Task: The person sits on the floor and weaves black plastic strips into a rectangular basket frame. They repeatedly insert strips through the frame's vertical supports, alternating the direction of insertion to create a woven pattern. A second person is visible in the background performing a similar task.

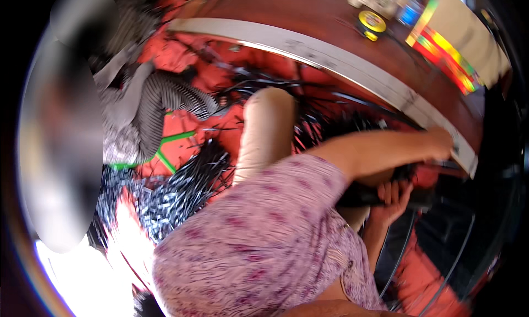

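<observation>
My left arm, in a pink floral sleeve, reaches across to the right. Its hand, my left hand [439,144], is smeared by motion beside the pale edge strip [352,59] of the brown table; its fingers cannot be made out. Lower down, my right hand [394,198] has its fingers curled around a dark, flat-looking object [358,196] whose kind is not clear. My beige-trousered leg [267,127] stretches forward beneath the table edge.
Black glossy strips [182,193] lie in heaps on the red floor [182,132]. A person in striped trousers [151,110] sits at left near a green stool frame [165,149]. The table [275,14] carries a yellow tape measure [372,23], a bottle [410,11] and a cardboard box [465,33].
</observation>
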{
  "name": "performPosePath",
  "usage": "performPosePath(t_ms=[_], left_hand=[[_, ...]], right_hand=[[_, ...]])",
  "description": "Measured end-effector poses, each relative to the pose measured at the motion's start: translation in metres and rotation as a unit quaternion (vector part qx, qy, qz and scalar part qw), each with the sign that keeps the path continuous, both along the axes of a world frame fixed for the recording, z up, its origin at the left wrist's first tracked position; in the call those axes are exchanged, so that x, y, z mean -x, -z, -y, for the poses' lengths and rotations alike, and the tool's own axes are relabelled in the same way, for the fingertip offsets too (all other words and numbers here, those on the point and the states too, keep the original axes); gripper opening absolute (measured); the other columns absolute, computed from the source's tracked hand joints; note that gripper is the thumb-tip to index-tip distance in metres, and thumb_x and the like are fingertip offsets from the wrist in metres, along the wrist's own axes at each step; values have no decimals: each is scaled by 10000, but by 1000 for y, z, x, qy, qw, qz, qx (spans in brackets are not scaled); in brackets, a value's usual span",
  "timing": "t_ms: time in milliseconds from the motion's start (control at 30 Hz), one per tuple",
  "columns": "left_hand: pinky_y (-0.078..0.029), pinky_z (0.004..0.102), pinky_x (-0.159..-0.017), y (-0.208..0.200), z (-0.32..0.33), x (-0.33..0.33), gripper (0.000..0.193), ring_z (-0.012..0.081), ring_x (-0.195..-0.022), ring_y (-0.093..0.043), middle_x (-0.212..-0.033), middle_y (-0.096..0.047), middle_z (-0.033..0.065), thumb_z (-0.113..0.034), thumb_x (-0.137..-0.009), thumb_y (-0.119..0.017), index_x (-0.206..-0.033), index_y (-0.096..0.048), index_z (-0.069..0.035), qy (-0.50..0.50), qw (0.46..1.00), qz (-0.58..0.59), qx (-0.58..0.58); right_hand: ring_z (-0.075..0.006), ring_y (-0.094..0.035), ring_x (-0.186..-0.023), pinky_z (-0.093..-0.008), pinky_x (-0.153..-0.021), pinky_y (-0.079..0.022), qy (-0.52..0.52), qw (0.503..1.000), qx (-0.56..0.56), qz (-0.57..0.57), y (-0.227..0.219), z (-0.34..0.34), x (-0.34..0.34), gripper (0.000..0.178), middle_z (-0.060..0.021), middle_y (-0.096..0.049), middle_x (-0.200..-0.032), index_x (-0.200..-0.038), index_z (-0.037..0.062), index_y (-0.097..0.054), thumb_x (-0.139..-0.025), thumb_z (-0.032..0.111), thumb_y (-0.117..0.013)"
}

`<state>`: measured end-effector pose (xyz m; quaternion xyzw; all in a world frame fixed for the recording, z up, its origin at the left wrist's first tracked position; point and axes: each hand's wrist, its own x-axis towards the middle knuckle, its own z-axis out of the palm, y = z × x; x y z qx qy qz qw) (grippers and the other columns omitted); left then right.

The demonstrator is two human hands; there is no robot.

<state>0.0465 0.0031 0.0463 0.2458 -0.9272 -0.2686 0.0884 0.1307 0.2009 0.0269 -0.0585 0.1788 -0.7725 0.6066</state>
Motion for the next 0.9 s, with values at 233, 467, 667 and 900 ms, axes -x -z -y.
performPosePath(t_ms=[233,467,667,900], left_hand=[[-486,355,-614,-74,4,-193,469,208,-686,-625,-732,-665,90,-404,-956,-492,-834,-696,1,-188,869,-241,-390],[-496,338,-622,-79,-7,-295,500,199,-703,-648,-759,-682,148,-385,-936,-526,-819,-675,78,-332,788,-367,-365],[-525,484,-665,-77,-43,-365,238,389,-777,-648,-757,-622,210,-224,-914,-499,-995,-626,-39,-354,905,-162,172],[-335,414,-869,-125,-108,-415,311,323,-987,-514,-847,-577,151,-305,-929,-539,-859,-618,-13,-472,814,-338,-7]], right_hand=[[-53,-275,-437,-240,-434,-258,46,970,-107,-215,-70,77,-43,228,68,-312,-572,-1086,49,-567,-884,117,-648],[-40,-420,-476,-208,-416,-300,-91,885,-65,-451,-85,119,-112,218,42,-514,-652,-907,55,-610,-754,71,-764],[-108,-577,-936,-280,-846,-478,-92,762,28,-640,-76,116,-171,383,-24,-643,-1025,-1042,-49,-630,-723,96,-786],[-207,-466,-1208,-360,-1025,-365,-169,756,119,-621,-81,99,-221,559,-98,-458,-1313,-1343,15,-369,-888,198,-639]])
